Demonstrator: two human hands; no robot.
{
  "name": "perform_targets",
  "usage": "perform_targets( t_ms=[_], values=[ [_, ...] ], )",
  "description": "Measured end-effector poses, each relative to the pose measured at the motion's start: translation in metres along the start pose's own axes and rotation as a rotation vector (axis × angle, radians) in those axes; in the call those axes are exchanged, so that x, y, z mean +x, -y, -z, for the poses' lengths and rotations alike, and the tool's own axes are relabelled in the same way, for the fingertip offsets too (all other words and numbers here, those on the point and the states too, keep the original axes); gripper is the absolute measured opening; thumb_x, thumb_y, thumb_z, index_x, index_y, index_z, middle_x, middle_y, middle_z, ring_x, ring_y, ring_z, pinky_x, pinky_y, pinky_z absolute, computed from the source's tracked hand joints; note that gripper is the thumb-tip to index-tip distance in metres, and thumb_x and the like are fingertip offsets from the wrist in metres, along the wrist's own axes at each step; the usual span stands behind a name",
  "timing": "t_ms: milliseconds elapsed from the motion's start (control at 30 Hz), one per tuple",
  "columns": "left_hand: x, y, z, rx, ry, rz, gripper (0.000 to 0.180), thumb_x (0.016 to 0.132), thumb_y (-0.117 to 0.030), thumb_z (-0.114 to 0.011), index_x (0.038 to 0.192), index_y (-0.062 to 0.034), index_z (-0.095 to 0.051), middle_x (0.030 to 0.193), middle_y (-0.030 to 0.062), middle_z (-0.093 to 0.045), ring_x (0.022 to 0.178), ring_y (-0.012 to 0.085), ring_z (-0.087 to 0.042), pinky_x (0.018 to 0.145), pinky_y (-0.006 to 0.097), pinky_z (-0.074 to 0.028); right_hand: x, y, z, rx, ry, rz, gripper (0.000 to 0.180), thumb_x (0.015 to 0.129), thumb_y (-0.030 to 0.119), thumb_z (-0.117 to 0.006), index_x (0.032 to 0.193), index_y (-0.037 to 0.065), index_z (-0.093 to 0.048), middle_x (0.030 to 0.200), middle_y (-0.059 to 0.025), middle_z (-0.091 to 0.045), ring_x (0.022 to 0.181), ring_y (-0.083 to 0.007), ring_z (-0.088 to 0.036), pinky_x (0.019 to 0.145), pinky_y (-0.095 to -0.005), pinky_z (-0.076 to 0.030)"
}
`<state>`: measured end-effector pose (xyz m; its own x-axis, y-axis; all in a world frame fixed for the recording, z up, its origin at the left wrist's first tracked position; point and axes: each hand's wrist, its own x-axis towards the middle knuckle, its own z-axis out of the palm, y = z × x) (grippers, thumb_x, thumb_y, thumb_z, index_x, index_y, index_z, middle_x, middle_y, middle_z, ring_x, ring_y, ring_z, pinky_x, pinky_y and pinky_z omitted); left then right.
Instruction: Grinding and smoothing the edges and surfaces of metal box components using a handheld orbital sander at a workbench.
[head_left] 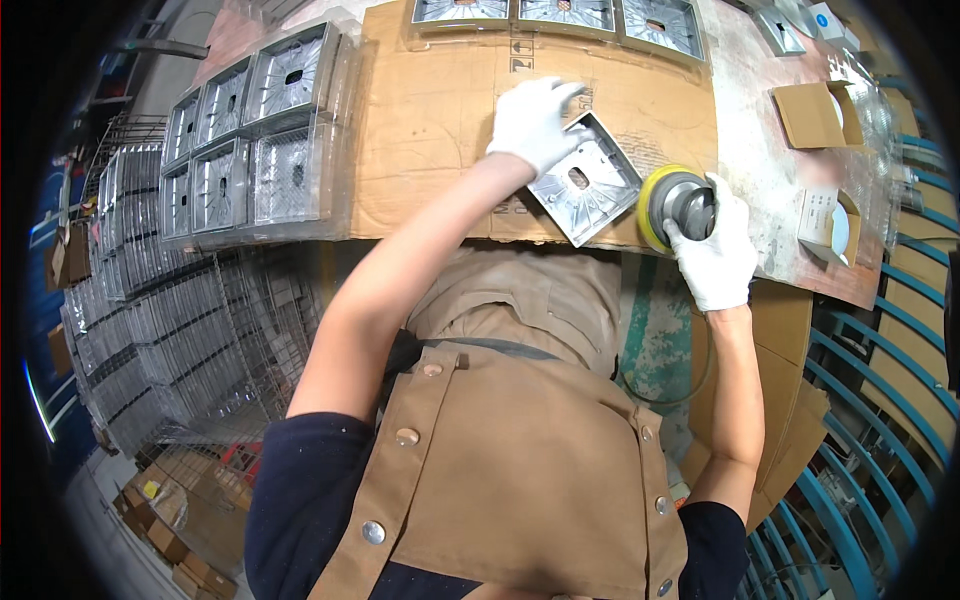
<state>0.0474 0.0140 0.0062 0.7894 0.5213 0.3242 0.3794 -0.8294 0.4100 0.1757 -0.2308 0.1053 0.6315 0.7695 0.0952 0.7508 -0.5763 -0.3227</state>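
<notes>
A square, shallow grey metal housing [603, 185] with an oval hole in its floor lies turned cornerwise on cardboard, near the table's front edge. My left hand [535, 125], in a white glove, bends over its upper left wall and grips it there; one finger sticks out past the upper corner. In my gloved right hand [722, 250] is a round power sander [684, 203], tipped on its side with its yellow-edged pad facing the housing's right corner. Whether pad and corner touch, I cannot tell. Part of the sander's body is hidden by my fingers.
Similar housings sit in a clear plastic tray [340, 150] on the left and another row [560, 35] at the back. Small open cardboard boxes [805, 115] stand on the right. Beneath the housing lies a cardboard sheet [420, 130]. Stacked trays [170, 330] fill a wire cage at lower left.
</notes>
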Motion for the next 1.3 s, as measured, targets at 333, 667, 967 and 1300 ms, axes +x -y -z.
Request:
perform_targets(
  t_ms=[333,667,967,1300],
  values=[
    [-0.055,0.003,-0.013,-0.065,0.083,0.309,0.030,0.087,-0.020,-0.069,0.117,-0.0183,-0.074,0.108,0.0121,-0.067,0.103,0.0333,-0.062,0.091,0.044,-0.052,-0.024,0.057,-0.004,-0.029,0.474,0.286,0.067,0.083,0.019,-0.069,0.146,0.020,-0.047,0.117,-0.0259,-0.052,0.084,-0.0407,-0.067,0.073,-0.0472,-0.058],
    [-0.051,0.009,-0.016,-0.158,0.093,0.331,0.031,0.087,-0.016,-0.067,0.117,-0.0232,-0.076,0.107,0.0118,-0.067,0.101,0.0337,-0.062,0.090,0.043,-0.052,0.007,0.039,-0.005,-0.105,0.460,0.154,0.060,0.084,0.022,-0.075,0.139,0.023,-0.050,0.122,-0.0251,-0.052,0.098,-0.0446,-0.065,0.084,-0.0483,-0.056],
    [-0.034,0.012,-0.013,-0.169,0.188,0.218,0.031,0.086,-0.014,-0.070,0.117,-0.0175,-0.075,0.108,0.0120,-0.067,0.102,0.0339,-0.062,0.090,0.043,-0.052,0.030,-0.038,-0.007,-0.126,0.001,0.053,0.067,0.078,0.024,-0.084,0.138,0.020,-0.054,0.125,-0.0191,-0.059,0.110,-0.0401,-0.064,0.090,-0.0455,-0.055],
    [-0.012,-0.003,0.006,-0.285,0.042,0.163,0.070,0.081,-0.045,-0.079,0.138,-0.0083,-0.060,0.124,0.0167,-0.067,0.117,0.0329,-0.062,0.102,0.040,-0.049,-0.010,-0.010,0.010,-0.060,0.097,-0.060,0.075,0.079,0.025,-0.083,0.145,0.022,-0.048,0.125,-0.0176,-0.055,0.107,-0.0396,-0.065,0.089,-0.0469,-0.056]
  ],
)
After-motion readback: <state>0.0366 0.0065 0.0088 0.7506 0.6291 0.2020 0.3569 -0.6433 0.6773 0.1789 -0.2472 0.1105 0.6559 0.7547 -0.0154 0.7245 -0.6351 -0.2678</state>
